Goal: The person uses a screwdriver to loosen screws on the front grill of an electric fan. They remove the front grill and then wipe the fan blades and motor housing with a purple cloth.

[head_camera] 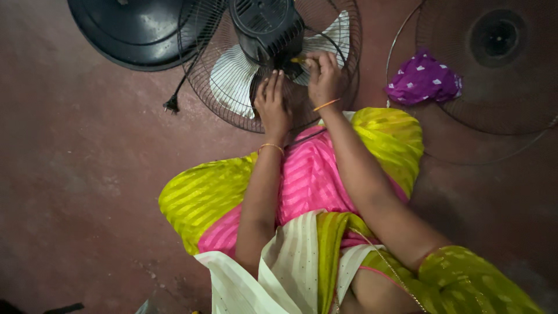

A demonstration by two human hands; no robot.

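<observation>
- We are looking down at our two hands working on a fan [261,64] lying on the reddish floor [87,174], just beyond our knees.
- Our left hand [272,104] is resting flat against the wire grille [203,87] just below the black motor housing [266,26], fingers straight and together, gripping nothing that we can make out.
- Our right hand [324,78] is curling its fingers around a small yellow-handled tool [297,60], which we are pressing toward the near side of the motor housing; we cannot tell what kind of tool it is.
- The fan's white blades [232,75] are showing through the grille to the left of our hands and at the far right.
- A black power cord with its plug [171,105] is trailing off the grille to the left.
- A round black base [133,29] is lying at the far left, touching the grille's edge.
- To the right, well apart from our hands, a second wire guard [494,70] is lying on the floor with a purple spotted cloth [423,78] on its left edge.
</observation>
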